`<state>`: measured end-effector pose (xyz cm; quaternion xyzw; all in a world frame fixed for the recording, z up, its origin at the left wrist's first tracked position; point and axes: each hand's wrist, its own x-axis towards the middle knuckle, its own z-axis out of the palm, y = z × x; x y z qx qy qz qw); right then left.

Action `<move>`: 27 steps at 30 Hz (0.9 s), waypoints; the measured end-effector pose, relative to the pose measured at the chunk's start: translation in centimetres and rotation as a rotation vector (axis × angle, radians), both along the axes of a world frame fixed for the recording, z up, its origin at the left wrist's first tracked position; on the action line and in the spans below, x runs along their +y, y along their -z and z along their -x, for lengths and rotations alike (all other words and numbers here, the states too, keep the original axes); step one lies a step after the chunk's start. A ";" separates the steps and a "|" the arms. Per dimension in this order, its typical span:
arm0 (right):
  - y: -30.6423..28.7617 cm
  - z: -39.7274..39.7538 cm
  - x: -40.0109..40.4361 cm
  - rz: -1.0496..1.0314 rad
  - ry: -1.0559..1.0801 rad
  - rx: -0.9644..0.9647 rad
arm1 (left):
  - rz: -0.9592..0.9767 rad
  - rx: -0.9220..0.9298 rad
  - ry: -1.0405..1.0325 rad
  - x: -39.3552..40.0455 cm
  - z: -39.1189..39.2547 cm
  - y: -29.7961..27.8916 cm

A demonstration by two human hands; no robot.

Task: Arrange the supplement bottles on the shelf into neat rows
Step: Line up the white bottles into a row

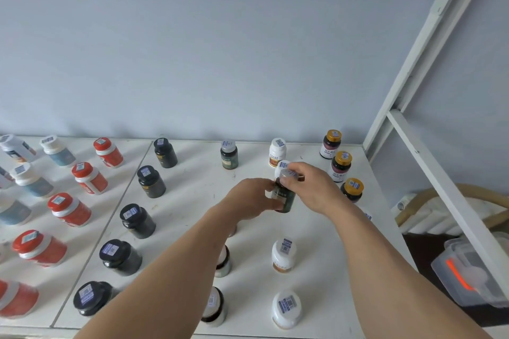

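Both hands meet on a dark green bottle with a silver cap, near the middle of the white shelf. My left hand grips its body from the left. My right hand curls over its cap from the right. A white bottle stands just behind, partly hidden by my right fingers. Another green bottle stands at the back. Rows of black bottles, white bottles and gold-capped bottles run front to back. My left forearm hides parts of two brown bottles.
On the left shelf board stand rows of red bottles and blue-grey bottles. A white metal shelf frame rises at the right. Beyond it lie a clear plastic box with an orange part, and a tan hose.
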<state>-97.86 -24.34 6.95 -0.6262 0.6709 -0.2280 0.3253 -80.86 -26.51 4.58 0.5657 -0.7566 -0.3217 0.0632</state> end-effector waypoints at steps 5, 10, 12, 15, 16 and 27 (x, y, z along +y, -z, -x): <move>-0.1 -0.2 -0.6 0.031 0.079 -0.057 | -0.068 0.139 0.010 -0.8 -0.4 -0.3; 0.3 -0.2 -0.8 0.046 0.109 -0.042 | -0.108 0.144 0.049 -1.1 -0.6 0.0; 0.4 -0.2 -0.8 0.047 0.119 -0.040 | -0.112 0.144 0.060 -1.1 -0.5 0.0; 0.5 -0.1 -0.7 0.042 0.122 -0.036 | -0.113 0.140 0.061 -1.1 -0.5 0.1; 0.5 -0.1 -0.7 0.044 0.121 -0.037 | -0.112 0.139 0.060 -1.1 -0.5 0.0; 1.2 -0.9 -1.3 0.042 0.037 -0.139 | 0.187 -0.313 0.099 -0.7 -2.0 -0.8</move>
